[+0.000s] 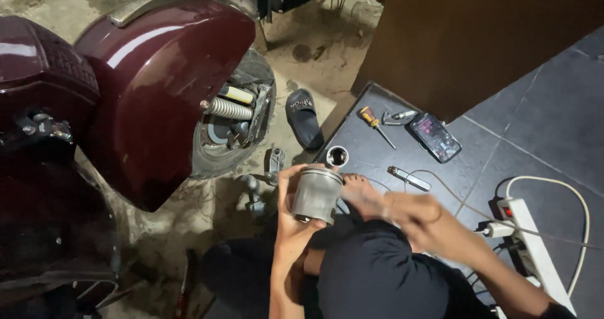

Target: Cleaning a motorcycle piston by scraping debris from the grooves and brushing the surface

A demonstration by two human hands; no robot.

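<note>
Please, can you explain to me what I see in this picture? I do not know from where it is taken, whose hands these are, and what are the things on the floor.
There is one picture, from a camera worn on a person's head, looking down at their own two hands. The left hand holds a grey metal piston. The right hand is blurred beside it and seems to hold nothing. On the left stands a dark red scooter with its rear spring showing. On the dark tiled floor lie a screwdriver, a phone, a small metal tool and a white power strip. A black sandal lies on the ground.
</note>
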